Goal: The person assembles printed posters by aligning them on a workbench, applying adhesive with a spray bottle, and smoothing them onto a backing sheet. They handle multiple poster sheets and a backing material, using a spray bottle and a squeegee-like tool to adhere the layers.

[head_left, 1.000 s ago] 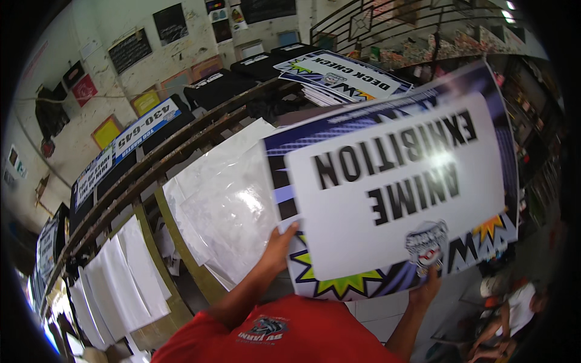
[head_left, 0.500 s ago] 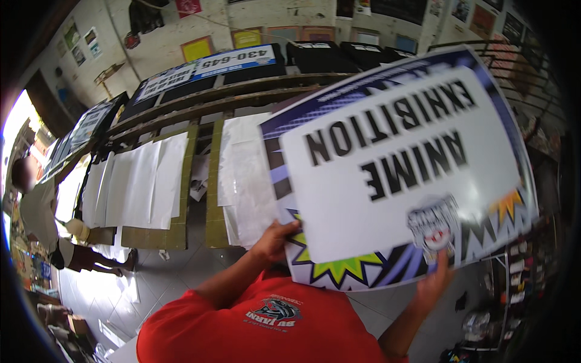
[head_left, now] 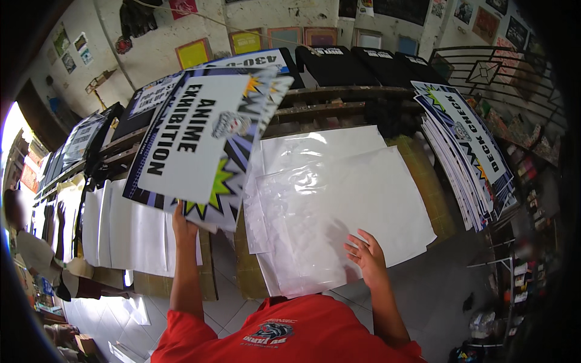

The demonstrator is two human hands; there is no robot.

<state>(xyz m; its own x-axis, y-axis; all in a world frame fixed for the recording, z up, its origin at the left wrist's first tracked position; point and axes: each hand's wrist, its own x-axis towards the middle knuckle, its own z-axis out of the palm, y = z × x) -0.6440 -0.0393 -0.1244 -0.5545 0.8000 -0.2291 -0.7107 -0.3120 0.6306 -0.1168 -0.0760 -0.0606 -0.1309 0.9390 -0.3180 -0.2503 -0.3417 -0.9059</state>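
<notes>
My left hand [head_left: 184, 225] grips the lower edge of a large printed sign board [head_left: 172, 160], white in the middle with a purple border and green and orange starbursts. The board is raised and tilted at the left, over other white sheets [head_left: 136, 233]. My right hand [head_left: 368, 259] is empty, its fingers spread, just above glossy white sheets [head_left: 351, 193] that lie overlapping on the bench in front of me. Whether its fingertips touch them I cannot tell. At the right lies a tall stack of similar printed boards [head_left: 469, 142].
Wooden rails [head_left: 315, 114] run behind the sheets. Beyond them sit black garments on boards [head_left: 327, 69]. A metal rack [head_left: 513, 284] with small items stands at the right. Another person [head_left: 39, 254] is at the far left.
The sign board has swung from the right over to the left and turned. My right hand has let go of it, while my left hand keeps hold. The view has shifted, bringing the board stack into sight.
</notes>
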